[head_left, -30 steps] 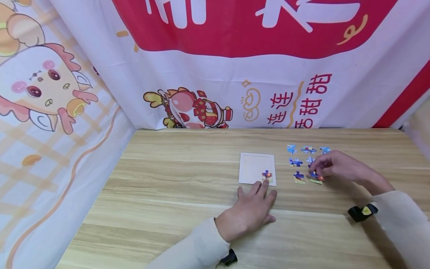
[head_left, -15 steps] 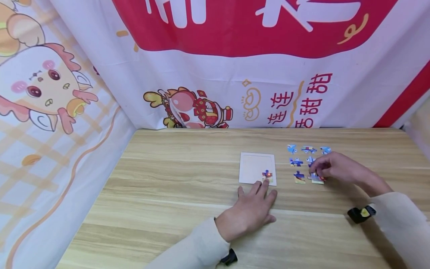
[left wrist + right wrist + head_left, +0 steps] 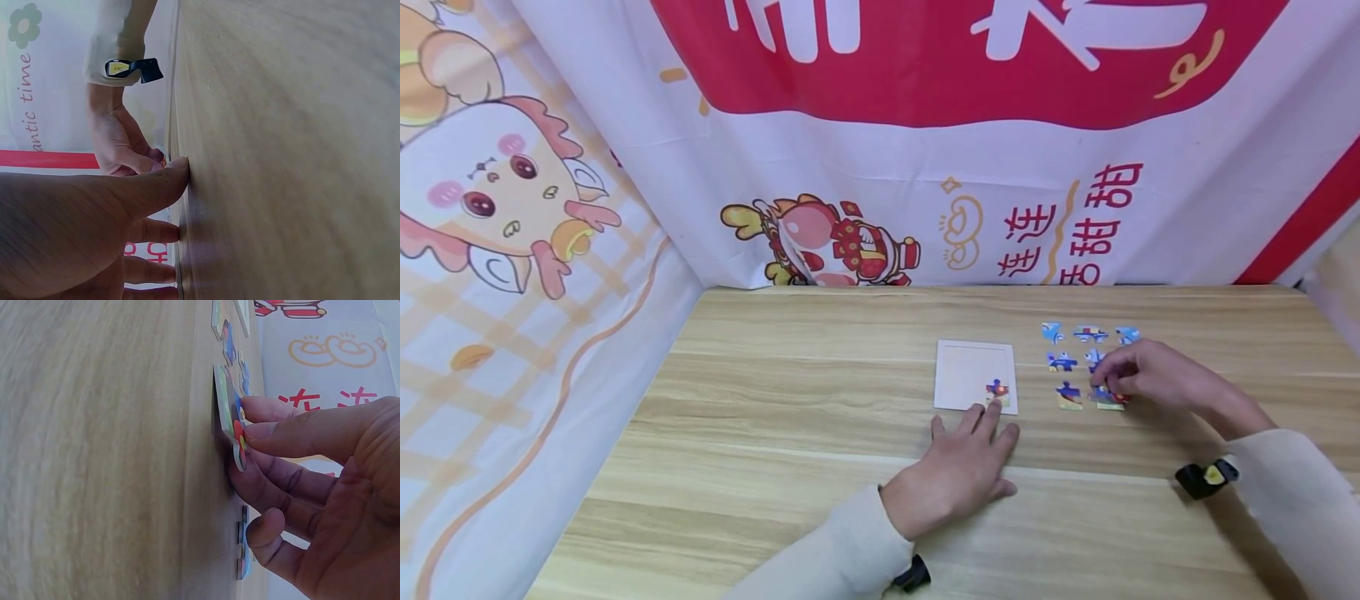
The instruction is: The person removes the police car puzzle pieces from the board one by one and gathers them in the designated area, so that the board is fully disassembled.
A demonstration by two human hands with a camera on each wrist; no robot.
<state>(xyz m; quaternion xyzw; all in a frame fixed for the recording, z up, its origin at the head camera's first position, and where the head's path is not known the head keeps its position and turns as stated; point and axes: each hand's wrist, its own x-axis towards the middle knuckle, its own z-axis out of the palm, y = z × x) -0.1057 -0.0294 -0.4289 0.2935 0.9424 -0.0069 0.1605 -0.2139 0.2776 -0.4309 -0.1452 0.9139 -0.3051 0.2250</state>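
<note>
My right hand [image 3: 1176, 387] pinches a jigsaw piece [image 3: 226, 409] with a green lower edge and red and blue print. In the right wrist view the thumb and forefinger are at its printed face, another finger is by its knobbed end, and the piece is tilted with a shadow beneath. My left hand [image 3: 958, 471] lies with fingers spread, fingertips at the near edge of a square white puzzle tray [image 3: 938, 375]. One piece [image 3: 997, 388] sits in the tray's near right corner. The right hand hides part of the loose pieces behind it.
Several loose jigsaw pieces, among them a blue one [image 3: 1051, 332] and a yellow-bottomed one [image 3: 1069, 397], lie in rows right of the tray on the wooden table [image 3: 760, 433]. A printed cloth [image 3: 850, 150] hangs along the table's far edge.
The right hand has shifted the pinched piece very slightly, turning its near edge from slanted to straighter. The left hand and tray have stayed put.
</note>
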